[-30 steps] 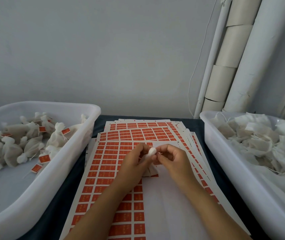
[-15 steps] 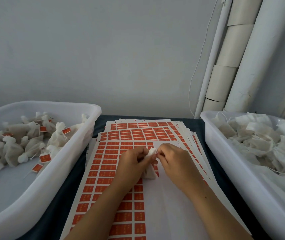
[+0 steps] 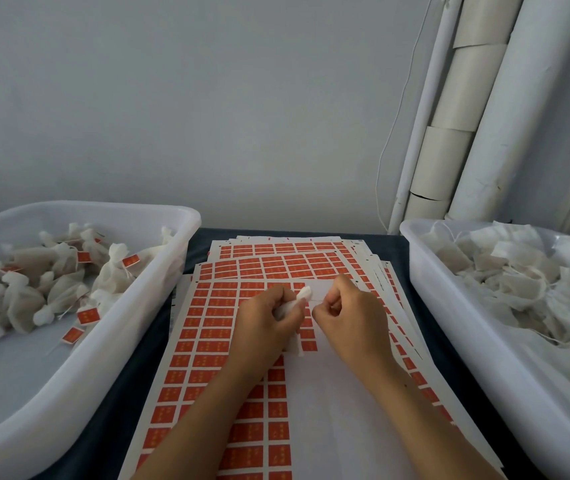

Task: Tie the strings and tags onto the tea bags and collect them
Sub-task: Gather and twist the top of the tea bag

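My left hand grips a white tea bag by its gathered neck, above the sheets of orange tag stickers. The bag's body hangs below the hand. My right hand pinches a thin white string that runs to the bag's neck, a short way to the right of it. The white tub on the left holds several tied bags with orange tags. In the white tub on the right lies a heap of untied bags with loose strings.
The sticker sheets lie stacked on a dark tabletop between the two tubs. White paper rolls and cardboard tubes lean against the wall at the back right. A thin cord hangs down the wall.
My right hand has drawn away to the right from the bag's neck, pulling the string out between the hands. My left hand has kept its hold on the bag.
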The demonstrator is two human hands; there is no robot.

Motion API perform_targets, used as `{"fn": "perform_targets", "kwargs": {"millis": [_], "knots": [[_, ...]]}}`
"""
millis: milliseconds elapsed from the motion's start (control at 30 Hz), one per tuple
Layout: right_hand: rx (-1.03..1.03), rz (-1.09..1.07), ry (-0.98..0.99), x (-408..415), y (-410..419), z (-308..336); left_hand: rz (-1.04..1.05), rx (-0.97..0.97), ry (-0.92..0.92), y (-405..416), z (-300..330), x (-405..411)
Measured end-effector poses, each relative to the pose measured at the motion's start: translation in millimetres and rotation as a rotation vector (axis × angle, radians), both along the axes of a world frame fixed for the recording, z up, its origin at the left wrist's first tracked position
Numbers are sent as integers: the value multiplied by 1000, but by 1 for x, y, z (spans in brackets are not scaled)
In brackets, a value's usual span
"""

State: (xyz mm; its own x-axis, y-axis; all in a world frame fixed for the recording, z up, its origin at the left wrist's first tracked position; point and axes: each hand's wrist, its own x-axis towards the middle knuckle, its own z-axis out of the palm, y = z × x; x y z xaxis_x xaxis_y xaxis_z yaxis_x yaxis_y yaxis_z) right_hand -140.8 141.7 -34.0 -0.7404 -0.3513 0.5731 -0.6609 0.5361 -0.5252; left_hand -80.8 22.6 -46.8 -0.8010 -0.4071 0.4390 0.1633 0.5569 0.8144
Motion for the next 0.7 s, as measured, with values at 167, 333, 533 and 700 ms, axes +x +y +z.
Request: {"fn": "perform_targets", "kwargs": {"millis": [167, 333, 533, 700], "knots": [[-44, 198, -87, 1, 0, -11, -57, 126, 3, -10, 1, 3], [-59, 258, -115, -1, 1, -16, -50, 21, -81, -10, -3, -1], [-113, 220, -115, -2, -3, -19, -24, 35, -27, -6, -3, 1], [-140, 140, -106, -4, -4, -16, -15, 16, -53, -7, -1, 3]]}}
